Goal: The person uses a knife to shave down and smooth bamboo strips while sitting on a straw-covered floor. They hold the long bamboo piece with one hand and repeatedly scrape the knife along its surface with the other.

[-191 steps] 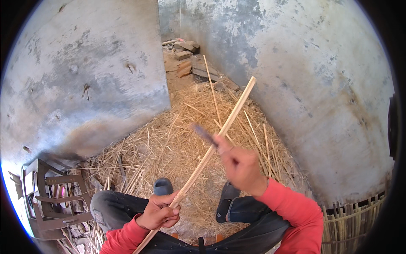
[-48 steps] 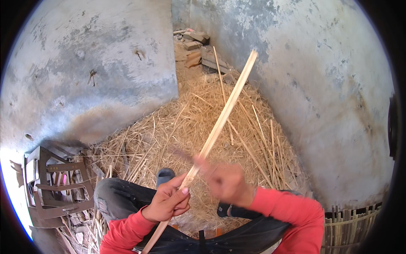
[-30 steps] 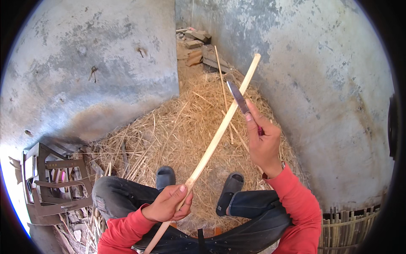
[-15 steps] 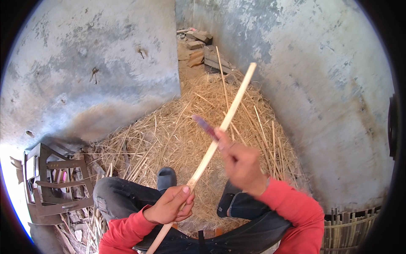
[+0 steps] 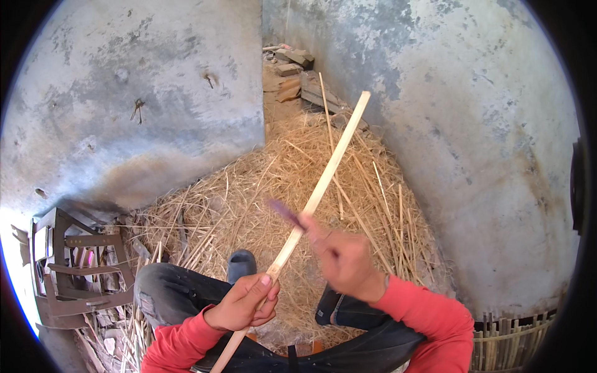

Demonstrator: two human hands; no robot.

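A long pale wooden strip [image 5: 333, 165] slants from my lap up to the far right. Its lower part is gripped by my left hand [image 5: 244, 303], fingers curled round it and thumb on top. My right hand [image 5: 348, 258] is closed on a knife [image 5: 286, 213], smeared by motion, whose blade points to the left. The knife crosses the strip around its middle, above my left hand. Its handle is mostly hidden in my right fist.
Shavings and loose strips [image 5: 249, 177] cover the floor between two grey walls [image 5: 472, 124]. Bricks [image 5: 289, 65] lie in the far corner. A dark wooden frame [image 5: 87, 273] stands at the left, a slatted basket [image 5: 513, 342] at the lower right. My legs are bent under the strip.
My right hand has slid the knife down along the strip, toward me and to the left. The left hand keeps its grip, and the strip has shifted slightly left.
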